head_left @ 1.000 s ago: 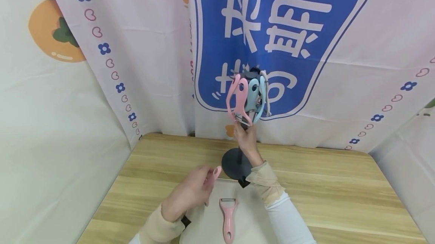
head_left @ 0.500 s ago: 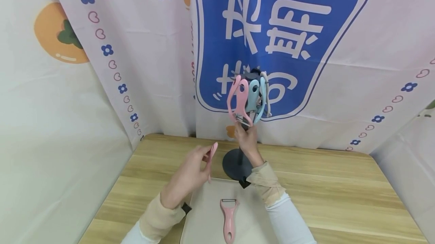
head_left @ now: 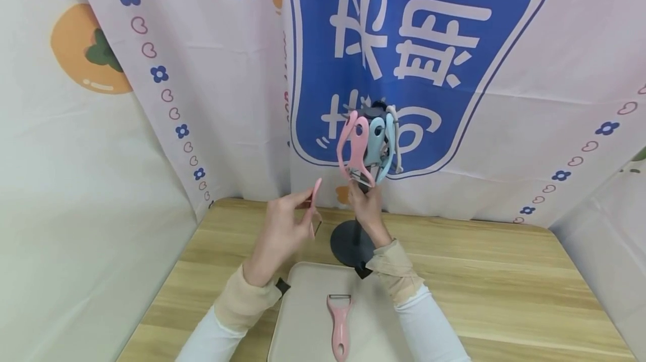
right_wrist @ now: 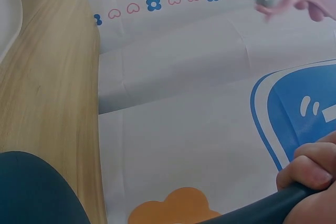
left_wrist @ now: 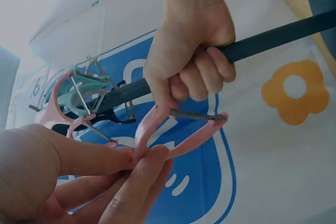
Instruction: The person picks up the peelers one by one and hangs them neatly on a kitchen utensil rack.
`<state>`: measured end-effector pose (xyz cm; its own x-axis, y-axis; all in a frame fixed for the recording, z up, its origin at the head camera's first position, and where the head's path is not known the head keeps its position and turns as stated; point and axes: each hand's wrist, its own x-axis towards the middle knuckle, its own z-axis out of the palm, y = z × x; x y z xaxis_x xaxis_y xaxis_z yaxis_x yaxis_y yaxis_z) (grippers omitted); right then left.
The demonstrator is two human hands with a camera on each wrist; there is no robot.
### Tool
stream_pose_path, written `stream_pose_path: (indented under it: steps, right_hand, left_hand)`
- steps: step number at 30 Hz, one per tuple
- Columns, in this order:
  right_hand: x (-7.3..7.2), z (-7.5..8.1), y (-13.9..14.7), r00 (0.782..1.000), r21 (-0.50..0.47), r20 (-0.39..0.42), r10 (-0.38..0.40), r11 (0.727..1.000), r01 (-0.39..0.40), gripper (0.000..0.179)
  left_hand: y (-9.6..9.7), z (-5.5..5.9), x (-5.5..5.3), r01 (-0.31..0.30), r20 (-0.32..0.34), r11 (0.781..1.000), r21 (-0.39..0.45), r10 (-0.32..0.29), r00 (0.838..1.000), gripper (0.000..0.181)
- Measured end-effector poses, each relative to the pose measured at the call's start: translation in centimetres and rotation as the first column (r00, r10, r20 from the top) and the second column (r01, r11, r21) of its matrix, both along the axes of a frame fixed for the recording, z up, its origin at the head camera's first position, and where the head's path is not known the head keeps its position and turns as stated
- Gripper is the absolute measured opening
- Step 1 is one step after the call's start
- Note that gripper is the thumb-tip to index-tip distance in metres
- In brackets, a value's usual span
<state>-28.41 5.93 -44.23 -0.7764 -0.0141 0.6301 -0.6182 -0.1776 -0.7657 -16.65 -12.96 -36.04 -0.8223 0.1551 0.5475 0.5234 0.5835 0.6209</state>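
Between thumb and fingers, my left hand [head_left: 285, 227] pinches a pink peeler [head_left: 315, 199], its blade end hanging downward, left of the stand. In the left wrist view the peeler's forked head [left_wrist: 197, 137] and metal blade point away from the fingers. My right hand [head_left: 367, 208] is wrapped round the dark pole [left_wrist: 278, 38] of a round-based stand [head_left: 348, 243]. Pink and light-blue peelers [head_left: 359, 143], with a pale one behind, hang from hooks at the stand's top. A second pink peeler [head_left: 340, 325] lies on the beige tray [head_left: 290, 300], blade toward the stand.
The wooden table [head_left: 504, 283] runs under the tray and stand. Directly behind the stand hangs a printed white and blue curtain [head_left: 419, 31]. Another pale curtain [head_left: 91, 182] closes off the left side.
My left hand has risen from over the tray with the pink peeler, up toward the hanging peelers, turning it more upright. My right hand keeps its hold on the pole.
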Motion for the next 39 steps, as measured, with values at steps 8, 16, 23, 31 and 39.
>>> stream_pose_path:
  steps: [8,16,23,31,39]
  right_hand:
    - [-0.1,0.0,-0.1,1.000,0.002,-0.004,0.003,1.000,-0.003,0.015]
    - [0.0,-0.1,-0.1,0.999,0.014,0.004,-0.045,0.999,0.045,0.007]
    - [0.3,-0.2,-0.2,0.996,0.054,0.030,-0.078,0.996,0.076,0.007]
    - [0.2,0.2,0.1,0.993,0.092,0.042,-0.114,0.990,0.110,0.022]
    - [0.0,0.2,0.0,0.998,0.055,0.025,-0.062,0.997,0.060,0.019]
  left_hand:
    - [-0.7,2.6,-2.3,0.036,0.003,0.999,0.036,-0.036,0.999,0.042]
    - [-0.5,4.5,-4.3,0.050,0.067,0.990,0.135,-0.059,0.996,0.038]
    - [-0.1,5.3,-5.5,0.023,0.024,0.978,0.205,-0.028,0.999,0.034]
    - [0.9,6.2,-7.0,0.019,-0.077,0.978,0.206,-0.003,0.997,0.034]
    - [2.1,6.6,-8.2,0.007,-0.132,0.971,0.240,0.025,0.991,0.034]
